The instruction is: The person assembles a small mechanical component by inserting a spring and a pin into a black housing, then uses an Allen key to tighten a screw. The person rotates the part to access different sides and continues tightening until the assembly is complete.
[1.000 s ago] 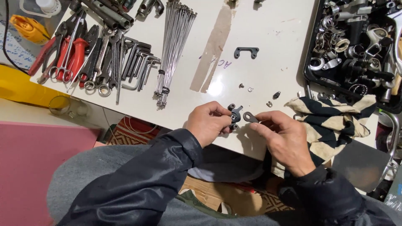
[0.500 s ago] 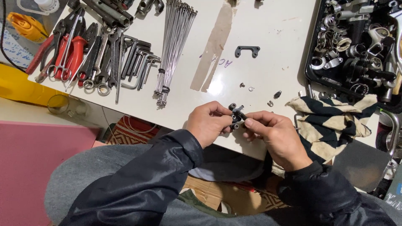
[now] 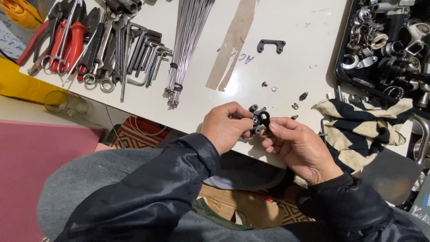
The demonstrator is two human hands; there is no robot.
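My left hand and my right hand meet over the near edge of the white table. Between their fingertips they pinch a small black metal part with round holes and a bolt in it. The left fingers grip its left side, and the right thumb and forefinger press on its right side. Both arms wear dark sleeves. A similar black bracket lies farther back on the table. Several small screws and washers lie scattered just beyond the hands.
Pliers, wrenches and hex keys lie at the far left beside a bundle of thin metal spokes. A black tray of metal parts sits at the right, with a striped cloth below it. Brown tape marks the table.
My right hand has come in to the left hand and closed onto the black part. The small ring it held apart a second ago is now at the part.
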